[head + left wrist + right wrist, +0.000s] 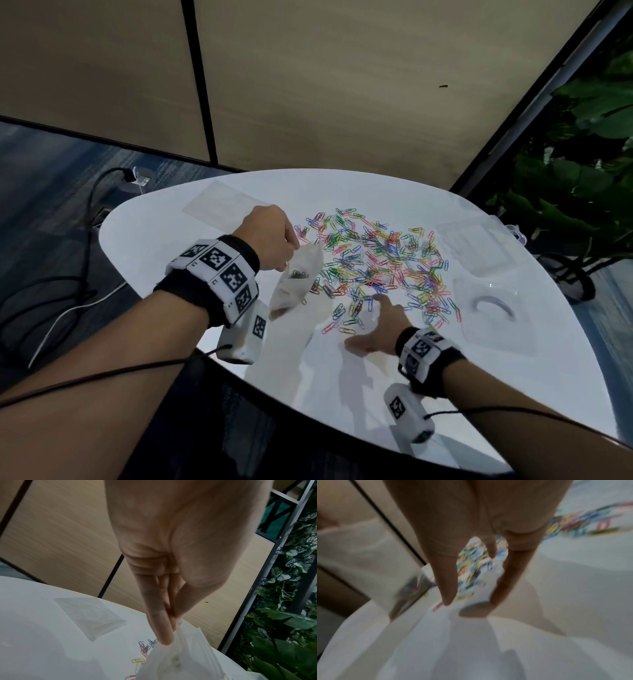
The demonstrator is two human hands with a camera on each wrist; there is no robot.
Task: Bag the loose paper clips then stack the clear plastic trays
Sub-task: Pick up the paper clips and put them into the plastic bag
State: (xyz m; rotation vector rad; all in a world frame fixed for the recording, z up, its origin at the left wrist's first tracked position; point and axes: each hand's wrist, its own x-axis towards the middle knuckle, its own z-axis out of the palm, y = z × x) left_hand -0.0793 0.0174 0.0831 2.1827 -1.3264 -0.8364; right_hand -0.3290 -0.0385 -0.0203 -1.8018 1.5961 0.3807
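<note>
A wide scatter of coloured paper clips (376, 260) covers the middle of the white table (342, 394). My left hand (291, 245) holds a clear plastic bag (298, 274) up by its top edge at the pile's left side; a few dark clips lie inside. The left wrist view shows the fingers (161, 635) and thumb pinching the bag (180, 658). My right hand (370, 322) hovers with fingers spread at the pile's near edge, holding nothing. The right wrist view is blurred. Two clear trays (489, 318) (476, 246) lie at the right.
Another flat clear bag (222, 205) lies at the table's far left. Beige partition panels (308, 85) stand behind the table. A leafy plant (582, 171) crowds the right side. Cables (68, 301) run over the floor at the left.
</note>
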